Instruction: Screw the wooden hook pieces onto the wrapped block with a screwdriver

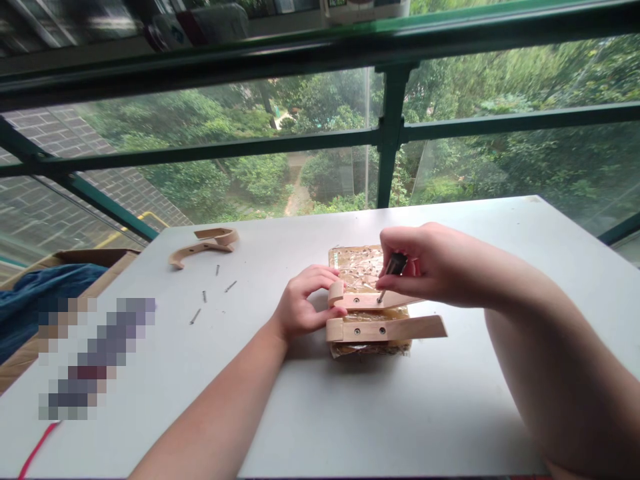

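Observation:
My right hand (420, 263) is closed around the dark handle of a screwdriver (395, 265). The screwdriver's tip rests on a screw at the right end of the upper wooden hook (367, 302). With thumb and fingers, my left hand (310, 299) grips the curled left end of that hook. Just below lies a second wooden hook (415, 328) with two screws in it. Both hooks lie across a block wrapped in shiny clear film or tape (357, 263), which is partly hidden by the hooks and my hands.
Two loose wooden hooks (205, 248) lie at the table's back left. Several screws (195, 316) are scattered nearby on the white table (300, 427). A pixelated object (95, 363) with a red strap lies left. Beyond are a cardboard box (95, 257) with blue cloth and a green-framed window (393, 133).

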A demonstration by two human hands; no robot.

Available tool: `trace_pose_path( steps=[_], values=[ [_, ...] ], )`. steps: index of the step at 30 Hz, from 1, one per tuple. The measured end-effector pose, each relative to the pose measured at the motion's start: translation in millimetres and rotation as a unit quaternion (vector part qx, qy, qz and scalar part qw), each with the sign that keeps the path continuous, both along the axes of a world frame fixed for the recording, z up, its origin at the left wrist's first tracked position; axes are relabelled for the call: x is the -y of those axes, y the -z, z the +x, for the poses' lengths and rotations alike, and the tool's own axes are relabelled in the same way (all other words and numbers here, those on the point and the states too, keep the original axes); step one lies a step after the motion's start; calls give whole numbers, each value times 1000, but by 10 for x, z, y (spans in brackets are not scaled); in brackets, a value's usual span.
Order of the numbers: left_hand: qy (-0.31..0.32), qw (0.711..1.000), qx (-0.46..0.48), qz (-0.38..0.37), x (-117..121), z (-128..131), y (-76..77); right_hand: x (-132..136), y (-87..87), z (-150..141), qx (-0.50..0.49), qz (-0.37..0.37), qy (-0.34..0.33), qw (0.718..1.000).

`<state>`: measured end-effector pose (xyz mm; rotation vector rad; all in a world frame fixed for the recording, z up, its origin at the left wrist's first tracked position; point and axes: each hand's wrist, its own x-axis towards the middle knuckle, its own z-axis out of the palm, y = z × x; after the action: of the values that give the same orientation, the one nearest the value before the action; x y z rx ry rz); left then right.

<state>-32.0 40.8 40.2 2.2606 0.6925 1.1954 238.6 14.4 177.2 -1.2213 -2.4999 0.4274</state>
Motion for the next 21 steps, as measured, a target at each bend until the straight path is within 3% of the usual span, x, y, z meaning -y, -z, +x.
trace_pose_path(
  steps=[5, 9, 12, 21],
  values=[
    [-1, 1000, 6, 4, -5, -2, 13, -16, 71, -93, -8, 16, 0, 1000],
    [-3, 1000, 0, -3, 1, 3, -3, 1, 94, -150, -62, -23, -40, 997],
    [-2, 1000, -6, -6, 13, 11, -33, 24, 76, -154, -76, -73, -76, 991],
    [-5, 1000, -11, -14, 29, 18, -58, 80, -50, -63, -68, -117, -142, 981]
  ],
)
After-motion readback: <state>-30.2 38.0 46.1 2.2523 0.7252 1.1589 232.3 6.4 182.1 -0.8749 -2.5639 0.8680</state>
